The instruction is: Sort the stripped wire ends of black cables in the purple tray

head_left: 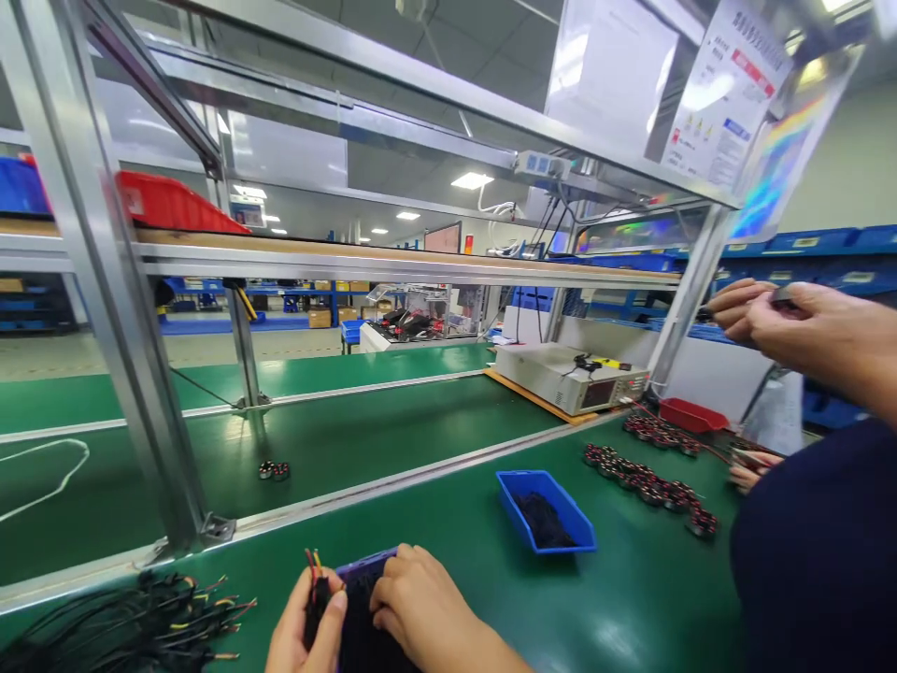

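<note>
My left hand (312,626) is closed around a black cable (319,598), whose bare red and yellow wire ends stick up above the fingers. Just to its right, my right hand (420,603) reaches over a bin with a purple-blue rim (368,563). Its fingers curl down at a mass of small black pieces (364,626) in that bin; what they pinch, if anything, is hidden. A bundle of loose black cables (140,622) with red, yellow and white wire ends lies left of my left hand.
A blue tray (585,537) of black pieces stands ahead to the right. Beyond it are rows of small round coil-like parts (648,481), a red tray (693,416) and a grey bench instrument (571,374). A co-worker's hands (791,313) are at right. A metal post (133,308) rises at left.
</note>
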A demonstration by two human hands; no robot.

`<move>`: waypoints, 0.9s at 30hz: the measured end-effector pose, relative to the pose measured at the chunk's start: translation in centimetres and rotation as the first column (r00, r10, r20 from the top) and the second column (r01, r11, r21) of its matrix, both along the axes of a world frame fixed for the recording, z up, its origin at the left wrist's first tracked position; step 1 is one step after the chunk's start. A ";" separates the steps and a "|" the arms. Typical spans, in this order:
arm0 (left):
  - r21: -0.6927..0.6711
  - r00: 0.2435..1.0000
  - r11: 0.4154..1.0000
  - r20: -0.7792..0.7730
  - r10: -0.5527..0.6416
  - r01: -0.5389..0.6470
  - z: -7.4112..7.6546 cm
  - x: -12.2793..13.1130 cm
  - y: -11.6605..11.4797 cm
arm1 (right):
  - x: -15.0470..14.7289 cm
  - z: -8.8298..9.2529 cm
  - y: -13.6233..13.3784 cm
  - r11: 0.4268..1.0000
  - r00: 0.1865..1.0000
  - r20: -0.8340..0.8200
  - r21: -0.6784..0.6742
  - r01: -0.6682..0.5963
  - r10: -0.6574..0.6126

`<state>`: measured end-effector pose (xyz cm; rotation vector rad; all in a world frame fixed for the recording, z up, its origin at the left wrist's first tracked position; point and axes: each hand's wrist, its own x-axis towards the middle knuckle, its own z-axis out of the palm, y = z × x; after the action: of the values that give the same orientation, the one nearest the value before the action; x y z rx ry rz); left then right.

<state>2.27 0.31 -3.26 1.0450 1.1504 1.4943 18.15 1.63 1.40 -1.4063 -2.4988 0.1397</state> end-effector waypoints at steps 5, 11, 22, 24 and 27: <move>-0.042 0.994 0.995 0.053 -0.091 0.094 0.8 1.2 -0.4 | 0.5 -0.1 -0.4 1.000 0.996 -0.085 0.023 0.014 -0.012; -0.070 0.989 0.987 0.036 -0.145 0.148 1.3 0.9 -0.4 | 1.1 -0.8 -0.8 0.998 0.944 -0.328 0.067 -0.019 0.040; -0.147 0.957 0.948 -0.026 -0.289 0.283 3.3 0.3 -0.8 | 0.9 -1.5 -1.2 0.979 0.474 -0.875 -0.173 -0.108 -0.103; -0.136 0.948 0.942 -0.034 -0.315 0.308 3.2 0.2 -0.9 | 0.5 -1.2 -1.7 0.977 0.376 -0.916 -0.191 -0.095 -0.143; -0.146 0.928 0.921 -0.035 -0.370 0.362 2.8 0.0 -1.0 | -0.2 -0.6 -2.3 0.980 0.268 -0.946 -0.197 -0.019 -0.185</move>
<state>2.28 -0.67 -0.49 1.1452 1.0168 1.0794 17.96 -0.66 0.78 -0.9596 -1.3321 0.9236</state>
